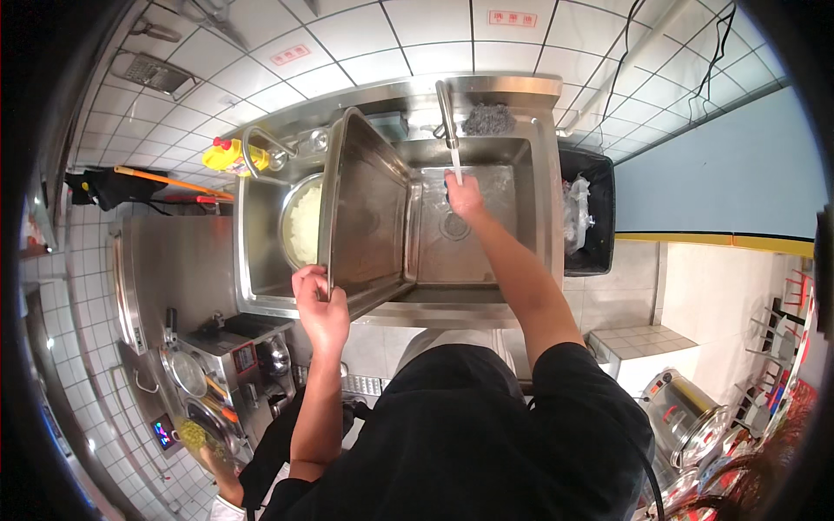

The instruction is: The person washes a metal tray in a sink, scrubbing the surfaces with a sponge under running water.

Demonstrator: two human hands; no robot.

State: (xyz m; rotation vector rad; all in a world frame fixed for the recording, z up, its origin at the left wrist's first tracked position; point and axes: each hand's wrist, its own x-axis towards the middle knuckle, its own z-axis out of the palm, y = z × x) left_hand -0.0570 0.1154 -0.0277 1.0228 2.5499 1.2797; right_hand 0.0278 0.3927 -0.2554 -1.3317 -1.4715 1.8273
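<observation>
My left hand (319, 303) grips the near rim of a large rectangular stainless steel tray (368, 221). The tray stands tilted on edge over the sink, its inside facing right. My right hand (465, 195) is over the right sink basin (502, 254), under water running from a faucet (447, 114). A small dark blue bit shows at its fingers, but what they hold, if anything, is hidden. Left of the tray, a round metal bowl (285, 228) of white food (305, 225) sits in the left basin (264, 273), partly covered by the tray.
A dark scouring pad (488, 120) lies behind the right basin. A yellow bottle (236, 157) stands beside a second faucet (251, 146). Right of the sink is a lined black bin (596, 251). At lower left, another person's hand (218, 462) is near yellowish food (193, 433).
</observation>
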